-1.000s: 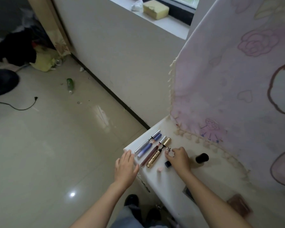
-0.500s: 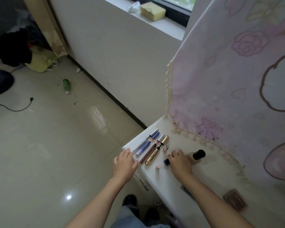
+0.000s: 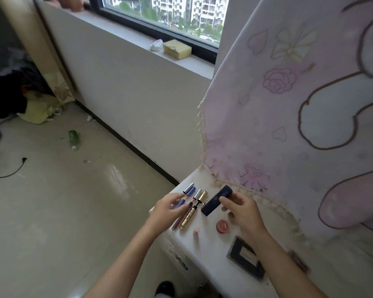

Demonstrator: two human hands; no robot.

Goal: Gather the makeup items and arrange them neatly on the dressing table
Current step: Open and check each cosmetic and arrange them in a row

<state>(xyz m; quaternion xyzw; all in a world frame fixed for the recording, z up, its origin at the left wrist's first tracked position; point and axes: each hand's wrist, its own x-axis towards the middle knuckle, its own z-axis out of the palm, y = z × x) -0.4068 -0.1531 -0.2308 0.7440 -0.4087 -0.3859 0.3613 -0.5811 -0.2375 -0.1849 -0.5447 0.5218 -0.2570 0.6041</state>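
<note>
My right hand [image 3: 243, 211] holds a dark blue tube [image 3: 216, 200] above the white table [image 3: 211, 254]; my right fingers [image 3: 226, 201] pinch it at its upper half, thumb under and the rest curled over, and the tube tilts with its far end toward the cloth [image 3: 289, 117] that hangs along the table's back edge; my left hand [image 3: 169, 208] hovers at the table's left corner with its fingers [image 3: 177, 197] loosely spread and gripping nothing, partly covering a row of slim makeup sticks; in that row, at the left corner, lie two blue-and-silver tubes [image 3: 190, 189], a dark red pencil with a silver cap [image 3: 195, 195] and a gold mascara [image 3: 192, 214], side by side and roughly parallel; just beside the gold one, toward the front edge, lies a small pale pink stick [image 3: 196, 234]; a round pink pot [image 3: 222, 226] sits under my right wrist; a dark rectangular palette [image 3: 244, 258] lies further along the front edge, and past it a brownish compact [image 3: 298, 261], blurred, partly behind my forearm.
</note>
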